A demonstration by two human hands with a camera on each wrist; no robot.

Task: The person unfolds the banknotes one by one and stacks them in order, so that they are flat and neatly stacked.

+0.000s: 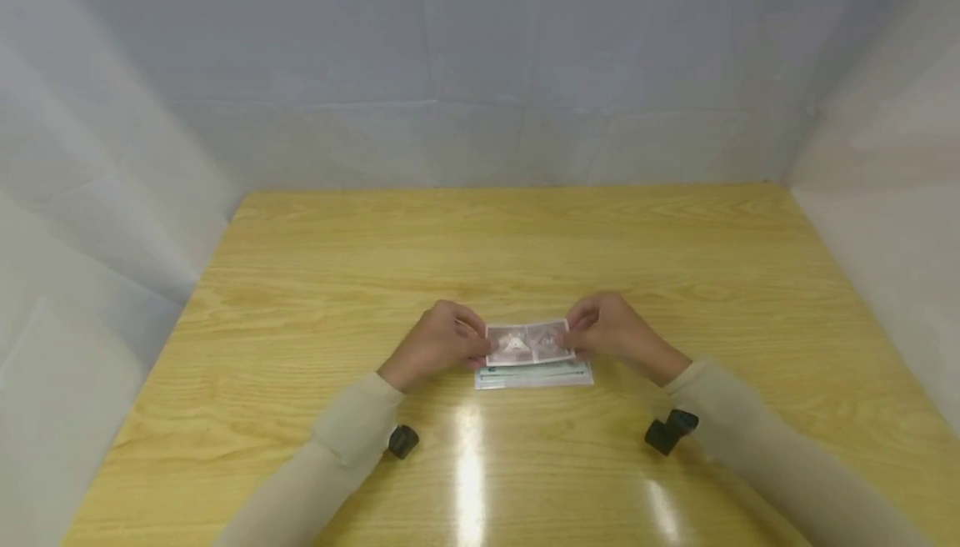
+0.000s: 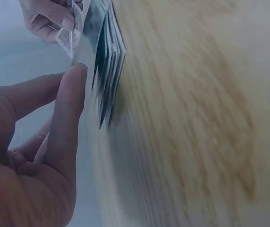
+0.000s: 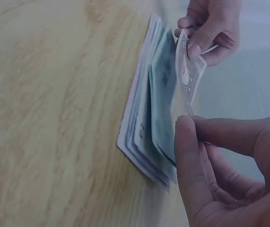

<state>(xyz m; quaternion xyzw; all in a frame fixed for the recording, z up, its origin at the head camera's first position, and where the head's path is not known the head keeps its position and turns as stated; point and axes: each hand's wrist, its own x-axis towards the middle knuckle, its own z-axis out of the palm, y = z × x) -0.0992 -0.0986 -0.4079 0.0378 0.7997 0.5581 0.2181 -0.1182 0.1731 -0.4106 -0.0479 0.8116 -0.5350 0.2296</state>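
A pinkish banknote (image 1: 528, 344) with a white border and a crease down its middle is stretched between both hands. My left hand (image 1: 444, 343) pinches its left end between thumb and fingers. At the opposite end, my right hand (image 1: 613, 332) pinches it likewise. Just below the raised note lies a stack of banknotes (image 1: 534, 377) on the table. In the right wrist view the stack (image 3: 142, 127) shows several layers, with a greenish note uppermost, bowed and partly lifted. The held note (image 3: 190, 78) stands apart from the stack in that view.
The wooden tabletop (image 1: 337, 255) spreads around the hands. Pale cloth walls (image 1: 480, 113) rise behind it and along both sides. Black wrist devices sit at the left sleeve (image 1: 352, 430) and the right sleeve (image 1: 750, 439).
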